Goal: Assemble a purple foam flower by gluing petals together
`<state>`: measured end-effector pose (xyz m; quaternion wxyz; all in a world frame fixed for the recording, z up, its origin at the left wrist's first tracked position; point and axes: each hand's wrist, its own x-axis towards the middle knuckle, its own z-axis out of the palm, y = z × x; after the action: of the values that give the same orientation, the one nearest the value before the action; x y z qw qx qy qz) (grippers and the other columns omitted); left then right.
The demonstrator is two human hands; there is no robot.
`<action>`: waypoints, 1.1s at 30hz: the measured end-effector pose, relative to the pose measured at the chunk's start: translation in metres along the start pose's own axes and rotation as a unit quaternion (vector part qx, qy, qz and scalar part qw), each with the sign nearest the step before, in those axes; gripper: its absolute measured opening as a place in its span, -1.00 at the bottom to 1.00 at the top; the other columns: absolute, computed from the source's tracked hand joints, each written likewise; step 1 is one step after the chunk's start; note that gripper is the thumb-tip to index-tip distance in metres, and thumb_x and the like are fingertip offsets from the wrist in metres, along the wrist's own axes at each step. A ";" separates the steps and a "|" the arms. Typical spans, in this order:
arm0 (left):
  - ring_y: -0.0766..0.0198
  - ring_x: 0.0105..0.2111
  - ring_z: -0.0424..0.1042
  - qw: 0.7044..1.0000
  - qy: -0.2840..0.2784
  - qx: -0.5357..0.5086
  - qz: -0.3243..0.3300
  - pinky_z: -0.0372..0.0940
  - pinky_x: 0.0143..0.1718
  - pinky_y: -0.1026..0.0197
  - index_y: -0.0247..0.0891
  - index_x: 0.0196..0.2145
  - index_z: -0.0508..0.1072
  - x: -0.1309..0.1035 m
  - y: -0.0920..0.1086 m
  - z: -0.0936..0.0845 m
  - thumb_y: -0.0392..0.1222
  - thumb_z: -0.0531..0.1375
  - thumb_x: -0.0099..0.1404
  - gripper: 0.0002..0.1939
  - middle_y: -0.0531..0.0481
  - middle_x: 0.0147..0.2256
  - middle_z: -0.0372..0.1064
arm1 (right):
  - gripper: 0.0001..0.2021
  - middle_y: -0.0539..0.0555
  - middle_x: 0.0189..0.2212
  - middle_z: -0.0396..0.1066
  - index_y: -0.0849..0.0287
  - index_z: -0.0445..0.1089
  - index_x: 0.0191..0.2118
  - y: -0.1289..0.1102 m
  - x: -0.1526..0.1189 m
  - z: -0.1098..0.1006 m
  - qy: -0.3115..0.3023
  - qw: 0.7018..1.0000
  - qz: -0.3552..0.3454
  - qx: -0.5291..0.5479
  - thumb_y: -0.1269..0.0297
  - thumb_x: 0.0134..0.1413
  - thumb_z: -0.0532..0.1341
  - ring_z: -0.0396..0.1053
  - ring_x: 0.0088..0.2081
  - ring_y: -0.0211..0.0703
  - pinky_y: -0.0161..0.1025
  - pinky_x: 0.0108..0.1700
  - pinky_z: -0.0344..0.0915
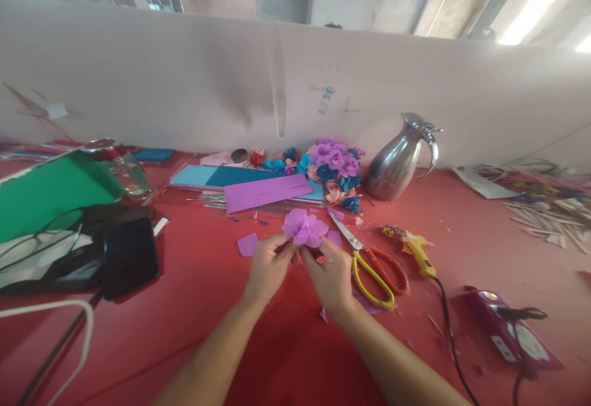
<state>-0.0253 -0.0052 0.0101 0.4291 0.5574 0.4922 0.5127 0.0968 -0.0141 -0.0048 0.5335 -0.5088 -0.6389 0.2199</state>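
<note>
A purple paper flower [305, 227] is held up in front of me between both hands. My left hand [268, 266] pinches its lower left side, fingers closed. From the right, my right hand [330, 270] grips the underside with thumb and fingers together; the fingertips are partly hidden by the petals. Close to the right hand lie scissors [376, 280] with one yellow and one red handle, blades parted. A loose purple paper piece [248, 245] rests left of the flower. Behind it a purple paper strip [268, 194] lies across blue paper sheets [194, 176].
A bunch of paper flowers [335, 166] stands by a steel jug [397, 157] at the back. A yellow glue gun [418, 252] and a purple power strip [508, 326] with cords lie right. Left are a phone [129, 258], a glass jar [122, 169] and a green sheet [55, 194].
</note>
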 end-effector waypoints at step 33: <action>0.23 -0.28 0.39 0.996 0.052 0.039 0.068 0.23 -0.16 0.24 -0.19 -0.19 0.55 0.005 -0.016 -0.005 -0.20 0.13 0.25 -0.77 -0.01 -0.26 0.50 | -0.84 0.02 -0.52 0.43 0.16 0.43 -0.36 0.001 0.010 -0.003 -0.001 0.987 0.094 0.130 0.33 -0.01 0.11 0.34 -0.53 -0.22 -0.31 -0.48 0.25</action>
<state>-0.0319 0.0020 -0.0043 0.3451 0.5784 0.4944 0.5494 0.1005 -0.0059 -0.0002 0.5712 -0.4926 -0.5548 0.3510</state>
